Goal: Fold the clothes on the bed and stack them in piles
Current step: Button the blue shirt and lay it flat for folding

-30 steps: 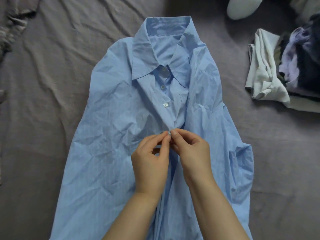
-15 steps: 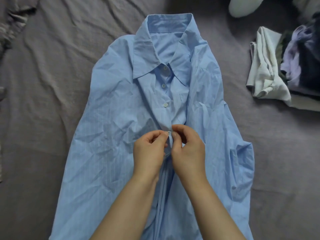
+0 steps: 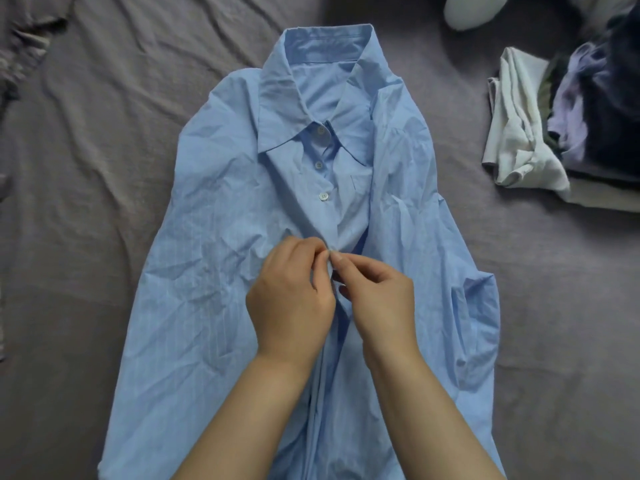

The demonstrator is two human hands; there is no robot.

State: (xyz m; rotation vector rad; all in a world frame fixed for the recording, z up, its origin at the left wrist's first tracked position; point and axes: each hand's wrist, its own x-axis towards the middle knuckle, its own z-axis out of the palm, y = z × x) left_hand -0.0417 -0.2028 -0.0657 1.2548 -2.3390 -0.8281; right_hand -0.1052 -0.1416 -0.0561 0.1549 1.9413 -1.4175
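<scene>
A light blue collared shirt (image 3: 214, 258) lies face up on the grey bed sheet (image 3: 86, 133), collar toward the far side. Three white buttons show closed below the collar. My left hand (image 3: 291, 299) and my right hand (image 3: 377, 299) meet at the shirt's front placket, just below the third button. Both pinch the placket fabric between thumb and fingertips. A button between the fingertips is mostly hidden. The shirt's lower front runs out of view under my forearms.
A pile of clothes sits at the right: a crumpled white garment (image 3: 519, 133), a lilac one (image 3: 575, 109) and dark fabric (image 3: 620, 77). A white rounded object (image 3: 471, 8) lies at the top edge. Rumpled grey fabric (image 3: 20, 50) is at the top left.
Both hands stay pinched on the placket at the same spot; the fingers have shifted slightly, the right thumb and forefinger now reaching further left over the seam.
</scene>
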